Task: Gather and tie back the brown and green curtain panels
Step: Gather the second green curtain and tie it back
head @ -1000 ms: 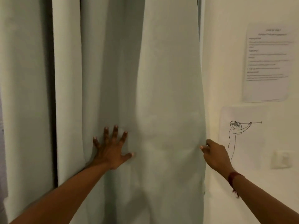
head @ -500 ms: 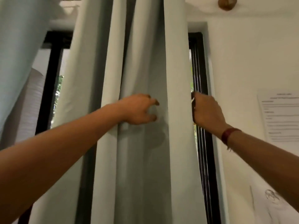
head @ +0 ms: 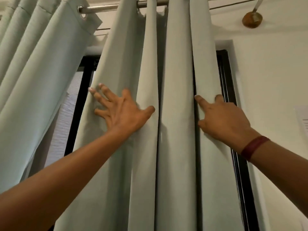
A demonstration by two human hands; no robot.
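Note:
A pale green curtain panel point(head: 176, 67) hangs in narrow bunched folds from a metal rod point(head: 100, 9). My left hand point(head: 123, 112) lies flat against its left folds, fingers spread, with the fingertips at the panel's left edge. On the rightmost fold rests my right hand point(head: 221, 117), index finger in the crease, thumb in front and the other fingers curled around the right edge. A second pale green panel point(head: 33, 77) hangs slanted at the left, apart from both hands. No brown curtain or tie is in view.
A black window frame point(head: 228, 84) shows to the right of the panel and another bar point(head: 80, 104) in the gap between the panels. The cream wall at the right carries a paper sheet point(head: 302, 120). A wooden rod bracket point(head: 252, 19) sits near the ceiling.
The view has tilted up toward the rod. Both hands have risen along the panel. My left hand has gone from a closed grip to spread fingers, and the folds are bunched tighter.

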